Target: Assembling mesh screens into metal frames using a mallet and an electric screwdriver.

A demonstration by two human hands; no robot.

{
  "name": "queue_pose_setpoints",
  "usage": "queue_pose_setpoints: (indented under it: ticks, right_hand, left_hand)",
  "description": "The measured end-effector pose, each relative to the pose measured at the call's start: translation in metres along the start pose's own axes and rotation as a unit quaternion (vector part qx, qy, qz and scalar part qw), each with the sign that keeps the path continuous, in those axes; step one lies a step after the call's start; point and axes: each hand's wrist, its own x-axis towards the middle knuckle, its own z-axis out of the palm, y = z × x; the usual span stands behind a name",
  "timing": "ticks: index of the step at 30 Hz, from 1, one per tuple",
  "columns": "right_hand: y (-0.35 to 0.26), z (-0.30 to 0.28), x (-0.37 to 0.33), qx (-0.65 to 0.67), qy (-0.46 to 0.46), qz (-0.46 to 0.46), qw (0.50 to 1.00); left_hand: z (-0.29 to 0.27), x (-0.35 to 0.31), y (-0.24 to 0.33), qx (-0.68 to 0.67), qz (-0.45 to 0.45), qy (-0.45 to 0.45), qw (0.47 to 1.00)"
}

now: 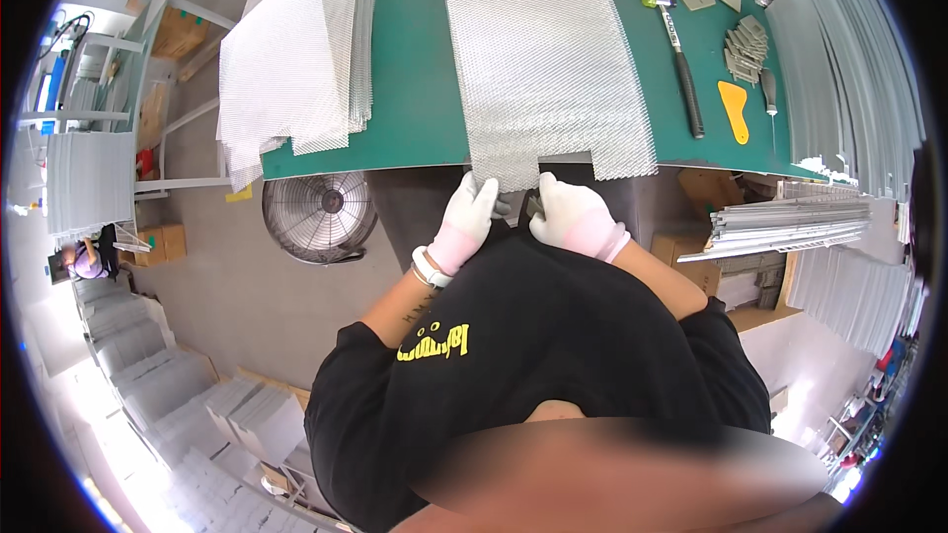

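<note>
A silvery expanded-metal mesh sheet (543,69) lies on the green table, its near edge hanging slightly over the front. A rectangular notch cuts into that edge, with a narrow tab to its left. My left hand (466,224), in a white and pink glove, pinches the tab's left side. At the tab's right corner, beside the notch, my gloved right hand (575,217) is closed on the mesh. The undersides of the fingers are partly hidden.
Stacked mesh sheets (286,69) overhang the table (415,39) at left. To the right lie a mallet (679,64), a yellow scraper (734,111), a screwdriver (769,94) and several small metal plates (747,49). A floor fan (321,217) stands below; a distant person (91,259) is far left.
</note>
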Motion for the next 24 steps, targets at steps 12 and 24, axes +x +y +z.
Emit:
queue_pose_setpoints:
  ticks: [12, 24]
  right_hand:
    - [0.089, 0.073, -0.026, 0.605, -0.033, 0.041, 0.794]
    - [0.078, 0.072, -0.003, 0.792, 0.037, -0.026, 0.609]
  left_hand:
    - [0.03, 0.012, -0.057, -0.081, 0.051, -0.053, 0.994]
    - [0.053, 0.019, -0.028, -0.253, 0.027, 0.052, 0.966]
